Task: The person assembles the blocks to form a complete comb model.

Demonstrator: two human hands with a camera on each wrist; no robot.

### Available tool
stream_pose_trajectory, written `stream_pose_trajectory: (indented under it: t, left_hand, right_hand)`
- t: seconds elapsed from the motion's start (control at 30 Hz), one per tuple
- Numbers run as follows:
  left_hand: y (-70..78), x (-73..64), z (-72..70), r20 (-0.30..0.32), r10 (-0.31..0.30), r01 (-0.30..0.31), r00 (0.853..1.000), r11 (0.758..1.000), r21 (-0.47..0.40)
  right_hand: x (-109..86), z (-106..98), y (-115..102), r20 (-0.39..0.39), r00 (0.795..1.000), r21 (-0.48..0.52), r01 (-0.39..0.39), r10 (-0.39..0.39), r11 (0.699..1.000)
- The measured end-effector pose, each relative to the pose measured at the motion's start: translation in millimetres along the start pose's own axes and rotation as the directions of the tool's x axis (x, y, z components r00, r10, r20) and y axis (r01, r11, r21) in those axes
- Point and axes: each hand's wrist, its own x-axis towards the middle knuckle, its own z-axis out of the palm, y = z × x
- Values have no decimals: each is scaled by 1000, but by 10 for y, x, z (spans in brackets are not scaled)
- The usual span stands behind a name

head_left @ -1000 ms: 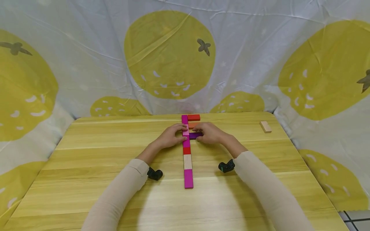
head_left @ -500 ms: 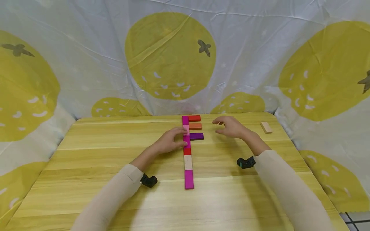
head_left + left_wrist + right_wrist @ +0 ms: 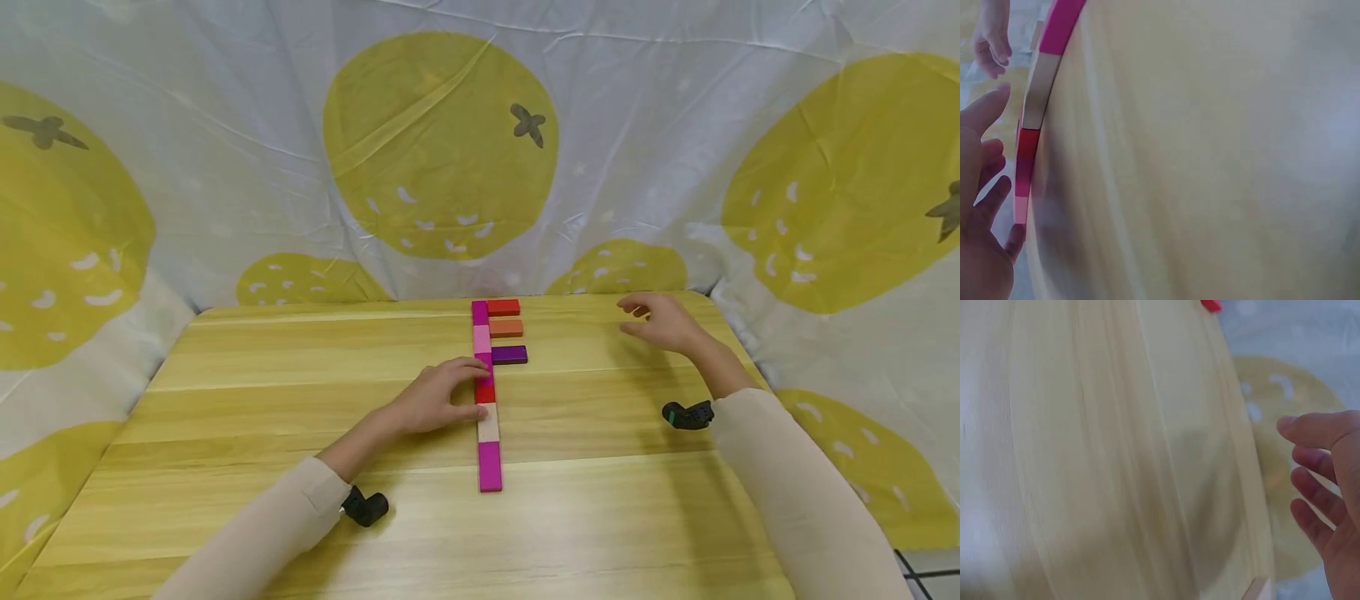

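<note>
A straight column of flat blocks runs down the table in the head view: magenta [image 3: 480,312], pink [image 3: 482,338], magenta, red [image 3: 486,392], bare wood [image 3: 488,427] and magenta [image 3: 490,467]. To its right, a red block [image 3: 503,307], an orange block [image 3: 506,328] and a purple block [image 3: 509,355] stick out sideways. My left hand [image 3: 438,396] is over the column's left side, thumb and fingers apart, holding nothing. At the right, my right hand [image 3: 663,323] hangs in the air with loosely bent fingers and nothing in them. It hides the loose wooden block, whose end [image 3: 1257,589] shows in the right wrist view.
The wooden table [image 3: 225,467] ends at the back against a hanging cloth [image 3: 262,167] with yellow fruit prints. A black wrist device sits at each sleeve, the left one [image 3: 366,506] and the right one [image 3: 687,415].
My right hand has left the purple block and moved right to the loose wooden block's side of the table. My left hand has slid toward me along the column.
</note>
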Motion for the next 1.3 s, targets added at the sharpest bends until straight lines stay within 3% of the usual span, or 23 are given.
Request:
stream_pose_trajectory:
  t: [0.4,0.97,1.13,1.3]
  left_hand:
    - [-27,-123,89,14,-13,12,1000,998,56]
    - [17,-117,69,27,-30,28,999,998,53]
    - [14,-109,61,36,-41,39,998,997,62]
    - [12,-116,64,37,-47,45,998,997,64]
  right_hand:
    - [-307,-112,495,-108,984,8,-139,139,990]
    - [-512,-59,881,-212,957,12,-200,198,980]
    - [-505,13,941,-252,940,25,-232,231,972]
    - [-485,53,971,-231,908,96,-337,350,937]
